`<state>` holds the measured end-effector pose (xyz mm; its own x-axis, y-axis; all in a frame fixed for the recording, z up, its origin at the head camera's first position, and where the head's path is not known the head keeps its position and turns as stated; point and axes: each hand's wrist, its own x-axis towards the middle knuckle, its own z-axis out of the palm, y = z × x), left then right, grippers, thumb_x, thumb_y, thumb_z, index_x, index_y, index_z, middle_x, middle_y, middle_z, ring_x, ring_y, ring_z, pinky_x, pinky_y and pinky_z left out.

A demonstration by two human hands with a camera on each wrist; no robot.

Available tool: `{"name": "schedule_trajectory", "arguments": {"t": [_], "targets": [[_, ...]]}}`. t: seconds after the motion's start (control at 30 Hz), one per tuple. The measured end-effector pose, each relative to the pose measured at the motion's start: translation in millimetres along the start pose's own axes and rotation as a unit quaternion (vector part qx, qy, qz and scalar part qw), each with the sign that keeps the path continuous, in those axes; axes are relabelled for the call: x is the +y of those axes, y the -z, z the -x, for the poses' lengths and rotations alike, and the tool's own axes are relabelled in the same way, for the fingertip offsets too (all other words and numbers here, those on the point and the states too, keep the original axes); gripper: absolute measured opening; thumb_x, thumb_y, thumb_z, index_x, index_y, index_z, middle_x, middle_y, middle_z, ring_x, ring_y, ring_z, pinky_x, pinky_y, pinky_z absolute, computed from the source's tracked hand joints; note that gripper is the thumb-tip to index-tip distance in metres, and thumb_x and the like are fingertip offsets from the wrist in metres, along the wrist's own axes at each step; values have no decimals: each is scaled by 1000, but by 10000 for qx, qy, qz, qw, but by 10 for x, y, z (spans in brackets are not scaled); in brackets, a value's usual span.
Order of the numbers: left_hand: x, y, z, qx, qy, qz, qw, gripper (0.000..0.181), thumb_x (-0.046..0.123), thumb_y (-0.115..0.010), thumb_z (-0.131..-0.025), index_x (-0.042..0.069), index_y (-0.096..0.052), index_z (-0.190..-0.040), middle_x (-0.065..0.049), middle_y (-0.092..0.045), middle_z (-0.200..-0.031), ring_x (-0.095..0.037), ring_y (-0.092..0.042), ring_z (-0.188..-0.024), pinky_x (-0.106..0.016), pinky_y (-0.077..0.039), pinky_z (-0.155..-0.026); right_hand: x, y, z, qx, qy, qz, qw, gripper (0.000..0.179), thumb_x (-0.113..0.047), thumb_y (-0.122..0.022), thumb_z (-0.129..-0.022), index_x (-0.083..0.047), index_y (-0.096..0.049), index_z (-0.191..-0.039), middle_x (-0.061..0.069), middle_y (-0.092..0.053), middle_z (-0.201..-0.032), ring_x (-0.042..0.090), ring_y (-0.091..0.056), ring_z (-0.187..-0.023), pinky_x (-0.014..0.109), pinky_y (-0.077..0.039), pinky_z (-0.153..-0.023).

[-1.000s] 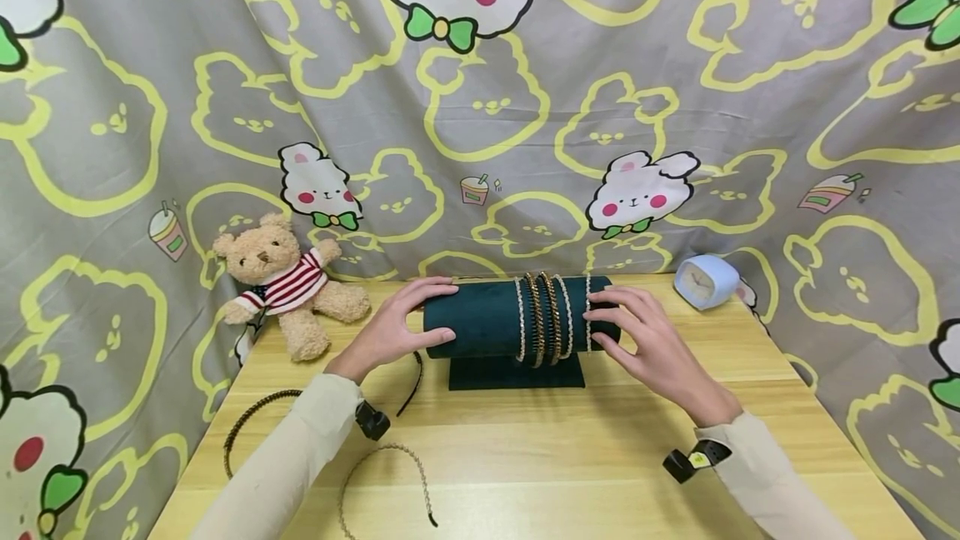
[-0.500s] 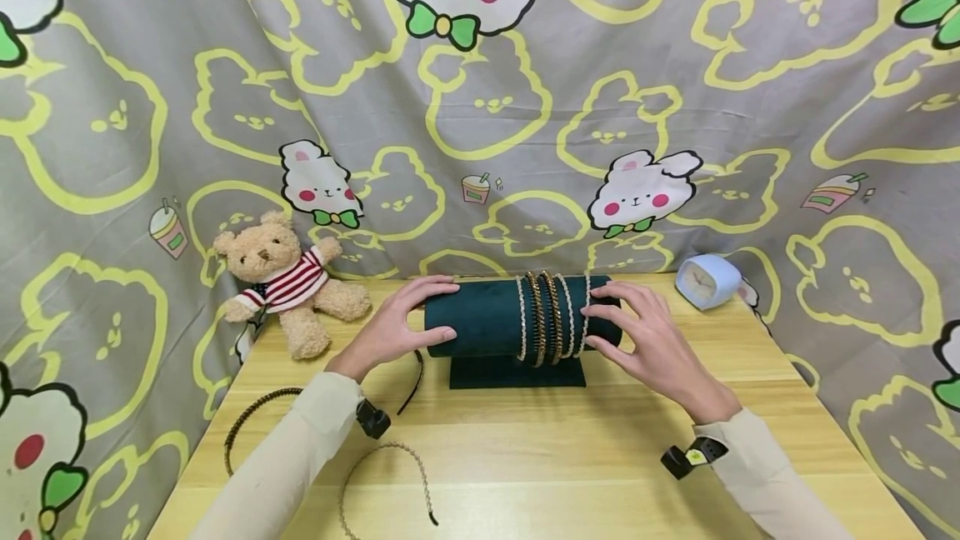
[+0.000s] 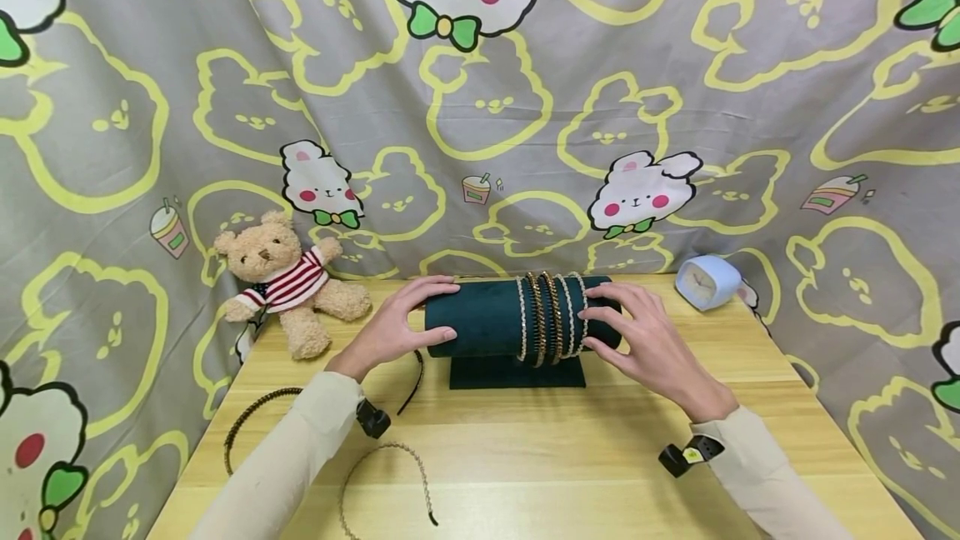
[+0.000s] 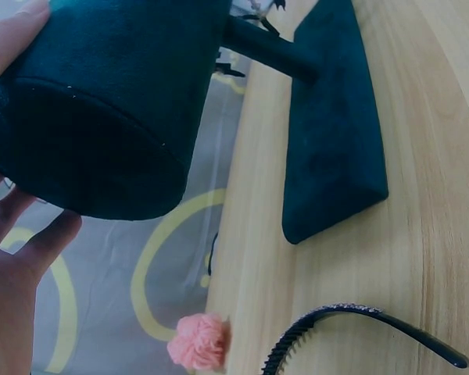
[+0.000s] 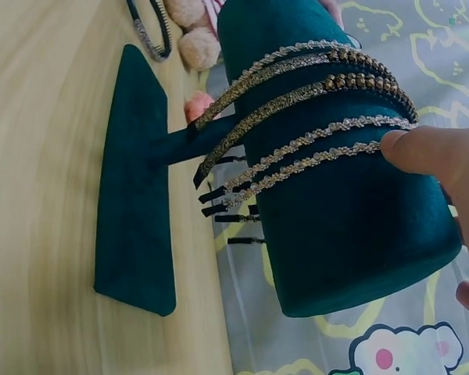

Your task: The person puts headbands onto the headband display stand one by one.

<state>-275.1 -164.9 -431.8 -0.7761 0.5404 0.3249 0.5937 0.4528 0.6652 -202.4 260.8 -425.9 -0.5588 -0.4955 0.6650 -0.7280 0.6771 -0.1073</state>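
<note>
A dark green velvet headband stand (image 3: 476,319), a horizontal roll on a flat base, stands mid-table in the head view. Around its right half sit several headbands, some gold-beaded and some pale. My left hand (image 3: 390,325) holds the roll's left end, thumb in front and fingers behind. With its thumb and fingers, my right hand (image 3: 651,340) grips the rightmost pale beaded headband (image 5: 316,162) on the roll. The right wrist view shows that thumb (image 5: 414,148) pressed against it, close beside another pale headband (image 5: 305,141). The fingertips behind the roll are hidden there.
Two loose headbands lie front left: a dark one (image 3: 258,401) and a pale beaded one (image 3: 386,447). A teddy bear (image 3: 281,282) sits back left, and a pale blue clock (image 3: 707,282) back right. A pink fluffy ball (image 4: 199,341) shows behind the stand. A patterned curtain (image 3: 480,123) hangs behind.
The right hand has slid the rightmost pale headband a little leftward along the roll, closer to its neighbour. My left hand stays on the roll's left end.
</note>
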Motion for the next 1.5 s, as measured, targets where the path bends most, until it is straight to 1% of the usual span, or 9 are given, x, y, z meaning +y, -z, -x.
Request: {"name": "schedule_trajectory", "arguments": {"t": [0.27, 0.5, 0.73, 0.83, 1.03, 1.17, 1.3, 1.43, 1.5], "targets": [[-13, -6, -4, -30, 29, 33, 10000, 66, 48, -86, -94, 50, -57, -153, 2, -48, -169, -24, -43, -157, -70, -38, -122, 12, -41, -1, 124, 120, -66, 9998, 35, -46, -68, -109, -18, -76, -127, 12, -65, -148, 41, -54, -138, 66, -39, -107], [-16, -6, -8, -32, -5, 68, 10000, 65, 46, -86, -95, 49, -57, -153, -4, -48, -169, -24, -43, -157, -68, -39, -122, -2, -2, -7, 41, -32, -44, 10000, 36, -26, -85, -94, -18, -76, -127, 13, -64, -148, 41, -54, -139, 66, -39, -109], [-14, -9, -5, 5, 4, 85, 10000, 65, 44, -87, -94, 48, -58, -153, 1, -48, -169, -23, -44, -157, -67, -40, -122, 5, 25, -6, -10, -79, -165, 9998, 42, -17, -88, -88, -18, -76, -128, 12, -63, -149, 40, -53, -140, 66, -37, -112], [-16, -11, -5, 2, 23, 50, 10000, 65, 45, -87, -95, 48, -58, -153, 2, -48, -169, -24, -43, -157, -67, -40, -122, 31, 26, 7, 44, -92, -348, 9993, 43, -15, -87, -89, -18, -75, -131, 13, -63, -149, 39, -53, -139, 58, -36, -117], [-5, -10, -5, -6, 51, 27, 10000, 65, 45, -87, -95, 48, -58, -153, 4, -47, -169, -24, -44, -157, -67, -40, -121, 113, 38, 60, 310, -363, -959, 9942, 51, -3, -90, -84, -16, -76, -132, 15, -63, -149, 36, -54, -139, 22, -29, -124], [-2, -8, -2, -14, 84, 28, 10000, 65, 45, -86, -95, 50, -57, -153, 6, -47, -169, -23, -43, -157, -67, -39, -122, 194, 19, 129, 404, -817, -1399, 9860, 57, 6, -91, -81, -16, -76, -131, 14, -62, -151, 21, -51, -146, 14, -30, -122], [-8, -10, -2, -19, 86, 31, 10000, 65, 46, -86, -95, 51, -57, -153, 5, -47, -169, -23, -42, -158, -68, -39, -123, 257, -10, 179, 434, -1221, -2034, 9705, 57, 10, -89, -83, -15, -76, -132, 12, -59, -154, 9, -47, -149, 12, -33, -121], [-9, -11, 0, -13, 76, 49, 10000, 65, 47, -86, -95, 51, -57, -153, 2, -47, -170, -24, -42, -158, -69, -39, -122, 314, -35, 186, 353, -1523, -2839, 9460, 54, 13, -84, -87, -10, -73, -135, 13, -53, -161, 12, -42, -155, 14, -34, -124], [-7, -10, 1, -5, 78, 65, 9999, 65, 47, -86, -95, 51, -57, -153, 4, -47, -169, -24, -43, -157, -68, -40, -122, 344, -43, 177, 285, -1660, -3179, 9331, 53, 14, -81, -90, -7, -71, -138, 13, -48, -164, 14, -39, -158, 15, -33, -125]]}}
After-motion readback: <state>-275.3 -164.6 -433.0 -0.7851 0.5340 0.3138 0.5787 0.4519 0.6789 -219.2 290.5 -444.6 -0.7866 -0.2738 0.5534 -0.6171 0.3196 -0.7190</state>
